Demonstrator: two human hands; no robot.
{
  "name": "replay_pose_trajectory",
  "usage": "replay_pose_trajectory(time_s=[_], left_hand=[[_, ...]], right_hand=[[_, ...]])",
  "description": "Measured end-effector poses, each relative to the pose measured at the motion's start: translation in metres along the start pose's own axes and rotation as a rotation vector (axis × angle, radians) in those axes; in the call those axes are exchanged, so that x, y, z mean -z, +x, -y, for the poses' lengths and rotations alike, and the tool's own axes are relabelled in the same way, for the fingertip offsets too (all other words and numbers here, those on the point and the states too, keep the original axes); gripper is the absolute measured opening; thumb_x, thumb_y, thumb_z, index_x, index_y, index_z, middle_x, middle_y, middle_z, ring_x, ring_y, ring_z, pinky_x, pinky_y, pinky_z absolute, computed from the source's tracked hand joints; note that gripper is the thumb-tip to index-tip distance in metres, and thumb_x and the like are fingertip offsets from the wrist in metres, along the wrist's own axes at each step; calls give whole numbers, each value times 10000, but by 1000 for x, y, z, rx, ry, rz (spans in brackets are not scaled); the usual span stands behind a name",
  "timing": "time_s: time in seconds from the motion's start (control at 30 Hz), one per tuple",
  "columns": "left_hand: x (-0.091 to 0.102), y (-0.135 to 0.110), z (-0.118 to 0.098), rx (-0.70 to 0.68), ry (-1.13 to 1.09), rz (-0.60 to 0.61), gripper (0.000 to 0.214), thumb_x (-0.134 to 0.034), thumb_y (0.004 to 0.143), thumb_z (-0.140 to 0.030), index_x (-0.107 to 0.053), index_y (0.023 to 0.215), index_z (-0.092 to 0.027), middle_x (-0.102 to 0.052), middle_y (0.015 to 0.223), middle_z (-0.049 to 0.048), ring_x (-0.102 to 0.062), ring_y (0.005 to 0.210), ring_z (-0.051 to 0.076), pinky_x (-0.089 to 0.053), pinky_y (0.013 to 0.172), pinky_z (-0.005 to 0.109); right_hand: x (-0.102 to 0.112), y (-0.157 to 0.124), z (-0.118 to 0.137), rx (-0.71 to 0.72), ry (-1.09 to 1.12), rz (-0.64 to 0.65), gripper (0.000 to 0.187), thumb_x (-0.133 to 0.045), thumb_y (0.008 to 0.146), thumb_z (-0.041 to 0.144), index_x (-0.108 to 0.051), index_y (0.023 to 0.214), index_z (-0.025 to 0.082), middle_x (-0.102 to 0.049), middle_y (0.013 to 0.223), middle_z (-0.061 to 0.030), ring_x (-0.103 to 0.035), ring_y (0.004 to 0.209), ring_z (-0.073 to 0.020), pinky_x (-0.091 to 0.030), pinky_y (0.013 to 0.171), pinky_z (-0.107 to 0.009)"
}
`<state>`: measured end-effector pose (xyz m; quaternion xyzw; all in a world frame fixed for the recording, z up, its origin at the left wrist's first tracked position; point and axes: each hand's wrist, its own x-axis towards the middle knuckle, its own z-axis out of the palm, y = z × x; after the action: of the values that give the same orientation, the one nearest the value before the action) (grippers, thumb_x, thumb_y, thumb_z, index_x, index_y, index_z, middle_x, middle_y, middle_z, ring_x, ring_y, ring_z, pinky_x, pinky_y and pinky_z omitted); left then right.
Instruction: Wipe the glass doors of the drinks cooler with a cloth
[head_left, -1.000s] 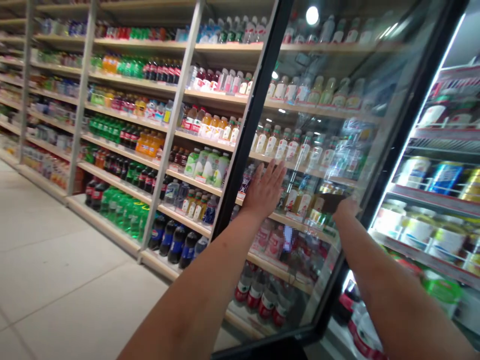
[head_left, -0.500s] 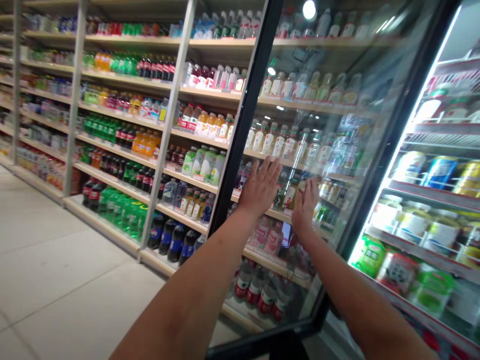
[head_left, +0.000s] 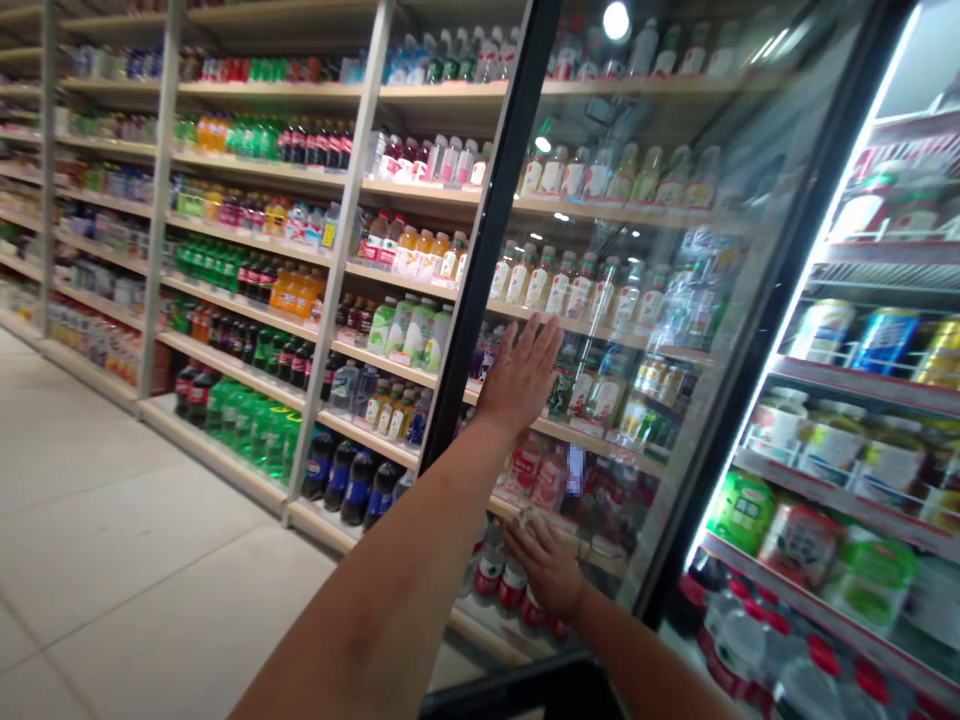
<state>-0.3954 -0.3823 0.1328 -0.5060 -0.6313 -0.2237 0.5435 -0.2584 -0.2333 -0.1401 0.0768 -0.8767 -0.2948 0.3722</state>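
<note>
Glass door (head_left: 675,300), black-framed, stands swung wide from the fridge (head_left: 862,385), whose lit shelves of cans (head_left: 885,340) and tubs (head_left: 825,445) lie exposed at the right. Left hand (head_left: 521,375) is open, palm flat on the pane at mid height, fingers up. Right hand (head_left: 547,565) is open too, spread low on the same glass, gripping nothing. The opening looks done, while nothing has been taken from inside and the door is not shut. Beyond the pane run aisle shelves (head_left: 160,200) of bottles (head_left: 247,425) above a pale tiled floor (head_left: 112,520).
</note>
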Motion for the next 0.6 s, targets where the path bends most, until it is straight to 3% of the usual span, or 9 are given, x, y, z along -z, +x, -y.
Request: replay_pose_trajectory(time_s=[0.17,0.3,0.43,0.6], left_hand=[[0,0,0,-5,6,-1,633,-355,1035,-335,-185,1602,-110,-104,1686,74,-30,1560,279,-82,1290,520],[-1,0,0,0,2,-8,651,-384,1024,-331,-176,1605,-125,-109,1686,70,-24,1561,267,-84,1292,516],[-1,0,0,1,0,-9,651,-386,1023,-326,-173,1605,-127,-116,1685,71,-24,1561,264,-87,1292,515],[-1,-1,0,-6,-5,-12,642,-361,1033,-328,-166,1605,-115,-98,1685,76,-11,1559,272,-85,1291,517]], right_hand=[[33,19,-39,253,56,52,579,-409,921,177,-487,1487,275,-616,1430,31,-523,1360,-168,-433,1128,-341],[63,55,-80,289,56,62,539,-414,960,224,-474,1487,323,-614,1429,47,-504,1381,-150,-337,1202,-364],[89,89,-117,229,-3,68,550,-434,964,206,-458,1493,356,-590,1456,41,-464,1423,-171,-262,1244,-413],[123,131,-158,-64,-107,-162,457,-443,1012,253,-513,1461,300,-563,1489,-37,-355,1495,-210,-230,1248,-481]])
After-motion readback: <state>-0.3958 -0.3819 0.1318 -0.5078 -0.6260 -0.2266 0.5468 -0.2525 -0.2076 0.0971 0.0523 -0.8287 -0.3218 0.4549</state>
